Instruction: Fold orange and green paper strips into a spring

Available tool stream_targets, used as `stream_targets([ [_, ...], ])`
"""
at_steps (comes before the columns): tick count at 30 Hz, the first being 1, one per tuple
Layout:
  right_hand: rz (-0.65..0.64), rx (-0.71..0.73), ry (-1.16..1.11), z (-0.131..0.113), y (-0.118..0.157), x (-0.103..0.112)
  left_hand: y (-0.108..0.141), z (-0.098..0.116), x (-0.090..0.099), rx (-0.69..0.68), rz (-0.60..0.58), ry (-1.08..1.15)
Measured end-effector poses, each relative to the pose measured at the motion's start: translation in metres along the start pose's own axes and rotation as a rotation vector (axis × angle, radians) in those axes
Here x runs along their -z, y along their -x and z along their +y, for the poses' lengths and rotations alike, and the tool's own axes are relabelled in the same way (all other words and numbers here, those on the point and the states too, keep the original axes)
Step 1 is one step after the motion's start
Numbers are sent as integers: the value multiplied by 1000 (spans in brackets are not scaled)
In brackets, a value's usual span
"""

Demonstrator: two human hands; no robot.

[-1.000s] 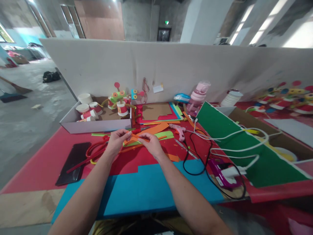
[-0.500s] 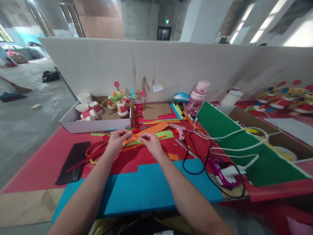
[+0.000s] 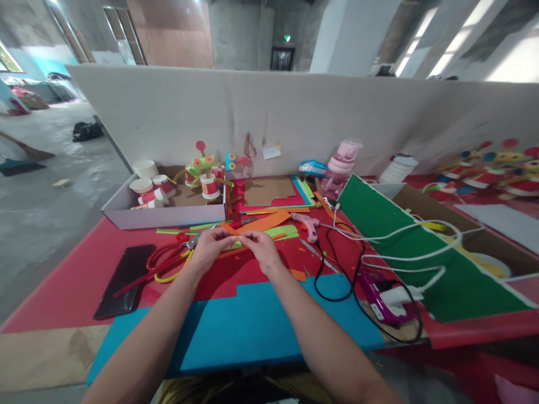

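Orange paper, a narrow strip, is showing between the two hands, above the littered red tabletop. Left hand is pinching it between thumb and finger; right hand is pinching close alongside, fingertips nearly meeting. Covered part is hiding behind the fingers, so cannot tell whether it is folded or rolled.

Risks, as judged: uneven pressure from the two pinches could be creasing or tearing so thin a strip; a loosened pinch could be letting it spring open. If dropped, it would be landing among similar orange and green scraps, easily mixed up.

Red-handled scissors are lying just beside the left wrist, metal part pointing toward the hand; a careless sideways sweep could be catching it. Pink glue gun is resting beyond the right hand, nozzle toward loose paper; cannot tell if hot. Black cord is looping near the right forearm; a snag could be dragging the gun.
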State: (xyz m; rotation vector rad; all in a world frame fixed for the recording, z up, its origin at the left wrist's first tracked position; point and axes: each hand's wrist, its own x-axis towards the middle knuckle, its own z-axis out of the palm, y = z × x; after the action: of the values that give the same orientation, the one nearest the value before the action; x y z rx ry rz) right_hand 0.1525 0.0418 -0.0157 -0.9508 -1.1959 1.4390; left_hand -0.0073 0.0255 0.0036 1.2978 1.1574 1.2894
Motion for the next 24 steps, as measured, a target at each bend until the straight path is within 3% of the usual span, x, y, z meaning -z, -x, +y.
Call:
stream_targets([
  [6,-19,5,-13,1,0,-2,1,-3,-7,-8,70,-4],
  [18,7,-11,44,3,1,-4,-5,3,13,-20,177,199],
  [22,34,-20,41,2,0,-1,-8,6,21,-71,296,284],
  [24,58,-6,35,1,0,1,-7,6,20,-46,275,279],
])
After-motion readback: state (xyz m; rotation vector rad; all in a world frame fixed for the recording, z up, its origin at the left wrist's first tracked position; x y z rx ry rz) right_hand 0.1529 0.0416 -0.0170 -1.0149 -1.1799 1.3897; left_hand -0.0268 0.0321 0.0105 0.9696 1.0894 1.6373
